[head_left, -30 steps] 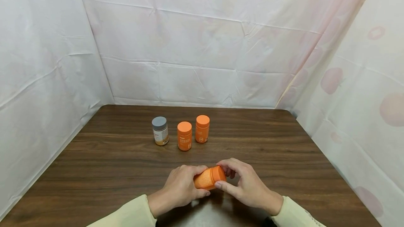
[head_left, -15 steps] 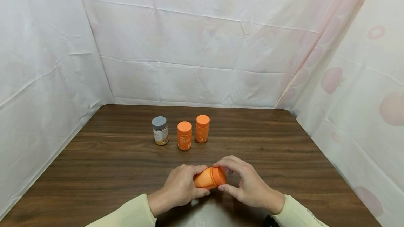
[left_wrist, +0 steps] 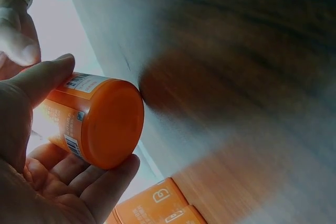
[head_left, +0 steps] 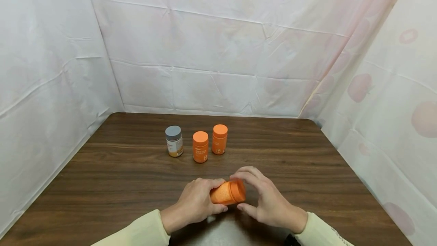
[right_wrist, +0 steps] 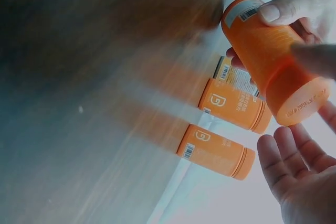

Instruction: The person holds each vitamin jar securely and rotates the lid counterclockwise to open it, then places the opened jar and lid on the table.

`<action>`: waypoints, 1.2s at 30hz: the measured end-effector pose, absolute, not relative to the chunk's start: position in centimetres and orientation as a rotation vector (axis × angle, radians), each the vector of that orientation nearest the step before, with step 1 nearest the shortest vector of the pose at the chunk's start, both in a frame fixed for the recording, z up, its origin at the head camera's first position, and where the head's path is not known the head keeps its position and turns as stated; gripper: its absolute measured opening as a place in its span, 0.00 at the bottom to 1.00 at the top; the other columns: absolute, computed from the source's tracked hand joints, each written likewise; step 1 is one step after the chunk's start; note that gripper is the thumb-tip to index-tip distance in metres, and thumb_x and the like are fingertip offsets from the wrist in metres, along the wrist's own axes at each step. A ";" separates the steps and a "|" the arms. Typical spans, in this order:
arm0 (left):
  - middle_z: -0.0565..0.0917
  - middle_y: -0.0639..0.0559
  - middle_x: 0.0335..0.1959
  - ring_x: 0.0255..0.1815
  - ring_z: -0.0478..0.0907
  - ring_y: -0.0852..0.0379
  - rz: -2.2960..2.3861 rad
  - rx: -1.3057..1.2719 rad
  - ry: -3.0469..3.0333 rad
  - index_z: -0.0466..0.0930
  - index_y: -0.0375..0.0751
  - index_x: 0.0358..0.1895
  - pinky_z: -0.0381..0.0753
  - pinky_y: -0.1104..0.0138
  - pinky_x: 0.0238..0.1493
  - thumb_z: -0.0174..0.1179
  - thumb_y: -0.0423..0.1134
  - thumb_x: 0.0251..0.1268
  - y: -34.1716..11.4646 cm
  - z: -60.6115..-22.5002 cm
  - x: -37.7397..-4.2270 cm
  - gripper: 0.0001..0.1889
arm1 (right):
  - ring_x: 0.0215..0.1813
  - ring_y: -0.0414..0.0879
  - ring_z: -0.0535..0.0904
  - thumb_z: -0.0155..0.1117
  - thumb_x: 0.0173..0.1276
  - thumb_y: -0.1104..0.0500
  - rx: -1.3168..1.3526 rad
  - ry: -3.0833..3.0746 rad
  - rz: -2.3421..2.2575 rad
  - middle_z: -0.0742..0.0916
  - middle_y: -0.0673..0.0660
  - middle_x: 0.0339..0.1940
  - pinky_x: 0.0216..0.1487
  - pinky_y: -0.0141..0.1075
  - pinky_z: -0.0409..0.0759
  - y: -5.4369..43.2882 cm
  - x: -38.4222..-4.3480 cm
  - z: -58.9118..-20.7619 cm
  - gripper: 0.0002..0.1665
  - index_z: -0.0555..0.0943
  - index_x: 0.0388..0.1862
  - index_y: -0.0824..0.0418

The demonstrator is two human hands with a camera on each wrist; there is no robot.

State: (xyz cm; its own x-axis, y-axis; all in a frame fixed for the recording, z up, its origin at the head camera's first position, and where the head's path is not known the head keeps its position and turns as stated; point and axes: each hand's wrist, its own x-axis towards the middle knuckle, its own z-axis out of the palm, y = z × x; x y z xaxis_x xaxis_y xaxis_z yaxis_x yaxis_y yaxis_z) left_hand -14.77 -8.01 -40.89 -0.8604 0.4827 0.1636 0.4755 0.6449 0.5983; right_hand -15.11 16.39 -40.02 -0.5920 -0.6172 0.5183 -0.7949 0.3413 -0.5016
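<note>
My left hand (head_left: 196,200) grips an orange pill bottle (head_left: 222,194) by its body, thumb on one side and fingers on the other. The bottle lies tilted on its side low over the table, its ribbed orange cap (head_left: 238,191) pointing right. In the left wrist view the smooth round base (left_wrist: 114,124) faces the camera. My right hand (head_left: 268,200) curves loosely around the cap end with thumb and fingers spread apart. Embossed lettering shows on the cap top (right_wrist: 304,103) in the right wrist view, with the right fingers (right_wrist: 283,150) just below it.
Behind the hands, two orange bottles (head_left: 200,147) (head_left: 219,139) stand upright on the brown wooden table (head_left: 290,155). To their left is a clear bottle with a grey cap (head_left: 174,141) and white label. White printed sheets (head_left: 218,48) hang around the table's back and sides.
The right fingers and thumb have spread away from the cap they were pinching. The left hand and its bottle stay in nearly the same place.
</note>
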 end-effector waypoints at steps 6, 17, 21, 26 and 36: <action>0.77 0.70 0.26 0.24 0.71 0.67 1.033 0.820 2.839 0.83 0.64 0.45 0.69 0.68 0.26 0.82 0.49 0.49 -7.9 -40.8 -14.7 0.20 | 0.49 0.40 0.79 0.80 0.62 0.51 1.120 -2.377 1.106 0.82 0.43 0.52 0.46 0.37 0.80 16.3 -15.1 -40.1 0.32 0.77 0.63 0.47; 0.79 0.71 0.29 0.27 0.73 0.66 1.027 0.783 2.825 0.84 0.66 0.47 0.71 0.67 0.29 0.82 0.49 0.49 -7.9 -40.7 -14.8 0.21 | 0.30 0.41 0.78 0.73 0.68 0.45 0.890 -2.545 1.160 0.83 0.43 0.32 0.31 0.35 0.79 16.2 -15.2 -40.1 0.16 0.82 0.49 0.49; 0.79 0.71 0.29 0.27 0.72 0.67 1.023 0.792 2.832 0.84 0.65 0.46 0.70 0.67 0.29 0.82 0.49 0.49 -7.8 -40.7 -14.7 0.21 | 0.26 0.37 0.76 0.73 0.68 0.43 0.861 -2.612 1.187 0.82 0.41 0.29 0.27 0.32 0.78 16.2 -15.2 -40.2 0.15 0.82 0.46 0.48; 0.79 0.71 0.29 0.27 0.72 0.67 1.015 0.794 2.837 0.84 0.65 0.46 0.70 0.67 0.29 0.82 0.49 0.49 -7.8 -40.8 -14.8 0.21 | 0.25 0.35 0.75 0.73 0.67 0.42 0.854 -2.633 1.194 0.81 0.41 0.28 0.25 0.32 0.77 16.1 -15.2 -40.2 0.15 0.81 0.44 0.47; 0.78 0.71 0.28 0.26 0.73 0.67 1.025 0.809 2.838 0.83 0.67 0.44 0.71 0.68 0.28 0.82 0.49 0.49 -7.9 -40.9 -14.8 0.20 | 0.30 0.40 0.78 0.76 0.65 0.42 0.925 -2.586 1.168 0.84 0.40 0.33 0.30 0.35 0.79 16.4 -15.2 -40.5 0.20 0.81 0.50 0.47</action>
State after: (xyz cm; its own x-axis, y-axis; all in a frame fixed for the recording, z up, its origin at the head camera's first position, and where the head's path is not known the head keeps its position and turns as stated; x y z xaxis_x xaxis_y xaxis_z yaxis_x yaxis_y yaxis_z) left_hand -14.77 -7.87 -40.86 -0.8659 0.4759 0.1543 0.4647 0.6507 0.6006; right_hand -15.24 16.37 -40.45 -0.7969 -0.4722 0.3769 -0.5949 0.5046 -0.6256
